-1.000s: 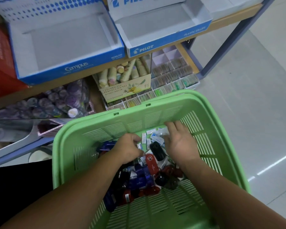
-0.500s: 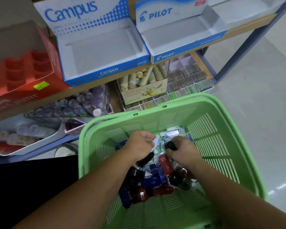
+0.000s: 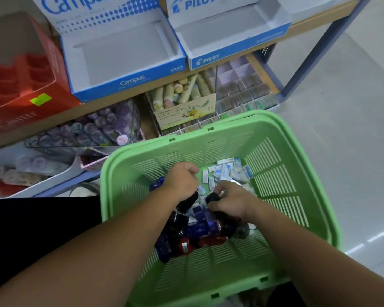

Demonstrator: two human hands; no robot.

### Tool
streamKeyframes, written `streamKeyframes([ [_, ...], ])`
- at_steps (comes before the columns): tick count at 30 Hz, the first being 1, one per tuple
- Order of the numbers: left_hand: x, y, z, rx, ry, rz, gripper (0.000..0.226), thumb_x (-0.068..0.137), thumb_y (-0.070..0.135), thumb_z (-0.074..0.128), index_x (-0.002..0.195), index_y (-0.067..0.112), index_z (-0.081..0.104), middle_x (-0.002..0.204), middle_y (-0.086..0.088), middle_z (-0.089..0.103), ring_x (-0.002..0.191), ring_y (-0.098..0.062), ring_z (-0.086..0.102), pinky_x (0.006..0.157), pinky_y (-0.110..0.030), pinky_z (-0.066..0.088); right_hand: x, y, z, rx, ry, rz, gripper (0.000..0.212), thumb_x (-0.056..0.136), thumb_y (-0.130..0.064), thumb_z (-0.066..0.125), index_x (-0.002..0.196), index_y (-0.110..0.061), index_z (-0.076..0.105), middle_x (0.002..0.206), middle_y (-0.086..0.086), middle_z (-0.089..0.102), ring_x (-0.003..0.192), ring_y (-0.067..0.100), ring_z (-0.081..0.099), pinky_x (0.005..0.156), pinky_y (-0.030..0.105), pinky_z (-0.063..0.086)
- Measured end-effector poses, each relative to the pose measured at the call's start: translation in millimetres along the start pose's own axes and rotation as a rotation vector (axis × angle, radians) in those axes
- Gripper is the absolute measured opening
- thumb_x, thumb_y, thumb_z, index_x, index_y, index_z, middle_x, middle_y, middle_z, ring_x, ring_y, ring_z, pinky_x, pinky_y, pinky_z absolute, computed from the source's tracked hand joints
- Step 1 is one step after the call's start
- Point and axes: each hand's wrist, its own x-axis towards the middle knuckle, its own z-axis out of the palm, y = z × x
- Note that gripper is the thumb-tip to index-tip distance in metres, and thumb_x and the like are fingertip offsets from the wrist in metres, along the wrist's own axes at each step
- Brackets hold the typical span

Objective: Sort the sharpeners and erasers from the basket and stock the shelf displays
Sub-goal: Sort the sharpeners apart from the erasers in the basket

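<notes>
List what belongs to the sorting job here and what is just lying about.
Job: green basket, sharpeners, erasers, Campus box, Pilot box, left hand, right hand, each gripping a sharpener.
Lying about: red box, hand cream box, purple-lidded jars.

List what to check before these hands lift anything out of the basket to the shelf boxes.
1. Left hand grips a black sharpener: ok.
2. Right hand pinches a second black sharpener: ok.
3. No eraser caught inside either fist: cannot tell.
4. Campus box open on top, floor showing: ok.
5. Pilot box open on top, floor showing: ok.
6. Erasers out of the green basket: not ok, a pile lies at its far side.
</notes>
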Motion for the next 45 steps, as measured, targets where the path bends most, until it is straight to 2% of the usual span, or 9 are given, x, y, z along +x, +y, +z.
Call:
streamKeyframes([
  [4,-3,-8,-26,0.155,-0.103,-0.008,0.039,0.083,-0.010,0.059,0.110,0.013,0.075,0.115,-0.011,0.073,0.110,-0.027,0.068,0.103,-0.037,0.053,1,-7,21,0.055,0.021,0.001,0.051,0.063,-0.035,0.088,0.100,-0.024,0.054,0.099,0.011,0.074,0.083,0.027,0.074,0.078,0.044,0.061],
  [7,-11,-9,-47,0.205,-0.054,-0.001,0.032,0.088,-0.006,0.059,0.111,0.010,0.074,0.114,-0.011,0.072,0.108,-0.028,0.066,0.101,-0.038,0.054,0,-10,27,0.042,-0.014,-0.001,0.057,0.055,-0.045,0.091,0.095,-0.030,0.054,0.104,0.006,0.070,0.088,0.025,0.070,0.069,0.033,0.052],
  [13,-24,-3,-58,0.357,-0.152,0.089,0.039,0.091,-0.002,0.060,0.125,0.015,0.070,0.126,-0.007,0.069,0.117,-0.026,0.063,0.104,-0.036,0.052,-15,-26,57,0.179,0.045,-0.055,0.040,0.078,-0.030,0.085,0.100,-0.023,0.052,0.098,0.007,0.070,0.078,0.023,0.069,0.061,0.036,0.059],
  [17,-26,-2,-57,0.401,-0.145,0.129,0.033,0.091,0.002,0.063,0.121,0.015,0.071,0.121,-0.006,0.071,0.114,-0.023,0.065,0.096,-0.026,0.051,-22,-33,78,0.012,0.042,-0.229,0.063,0.067,-0.038,0.089,0.114,-0.030,0.047,0.092,-0.006,0.070,0.081,0.013,0.068,0.072,0.031,0.055],
  [24,-29,5,-58,0.558,-0.121,0.205,0.030,0.091,0.007,0.060,0.117,0.016,0.071,0.124,-0.007,0.070,0.113,-0.026,0.064,0.091,-0.027,0.049,-31,-45,40,0.147,-0.488,-0.063,0.048,0.085,-0.005,0.079,0.131,-0.011,0.063,0.127,0.006,0.070,0.112,0.019,0.070,0.090,0.032,0.059],
  [28,-28,8,-27,0.564,-0.089,0.248,0.026,0.094,0.012,0.058,0.116,0.017,0.071,0.125,-0.008,0.068,0.110,-0.029,0.064,0.092,-0.034,0.053,-15,-22,-21,-0.284,-0.135,-0.082,0.016,0.082,-0.013,0.081,0.095,-0.020,0.075,0.093,0.001,0.076,0.091,0.022,0.073,0.082,0.033,0.061],
  [31,-33,16,3,0.526,-0.193,0.318,0.027,0.099,0.017,0.057,0.122,0.016,0.071,0.128,-0.009,0.066,0.110,-0.027,0.063,0.094,-0.039,0.054,-15,2,-48,-0.683,0.088,-0.062,0.016,0.083,-0.020,0.076,0.094,-0.026,0.067,0.101,-0.001,0.069,0.090,0.018,0.066,0.078,0.027,0.053],
  [39,-41,8,49,0.788,-0.483,0.448,0.046,0.089,0.058,0.065,0.130,0.035,0.064,0.118,0.005,0.069,0.107,-0.023,0.061,0.093,-0.038,0.051,-15,26,-39,-0.986,-0.061,-0.068,0.063,0.072,-0.016,0.085,0.124,-0.031,0.051,0.125,0.002,0.057,0.110,0.025,0.060,0.094,0.035,0.052],
  [45,-46,10,63,0.712,-0.549,0.398,0.056,0.075,0.068,0.073,0.123,0.041,0.062,0.112,0.007,0.067,0.105,-0.022,0.064,0.094,-0.037,0.051,-15,27,-48,-0.917,-0.207,-0.052,0.055,0.071,-0.010,0.084,0.108,-0.033,0.051,0.118,0.000,0.059,0.100,0.022,0.063,0.078,0.031,0.054],
])
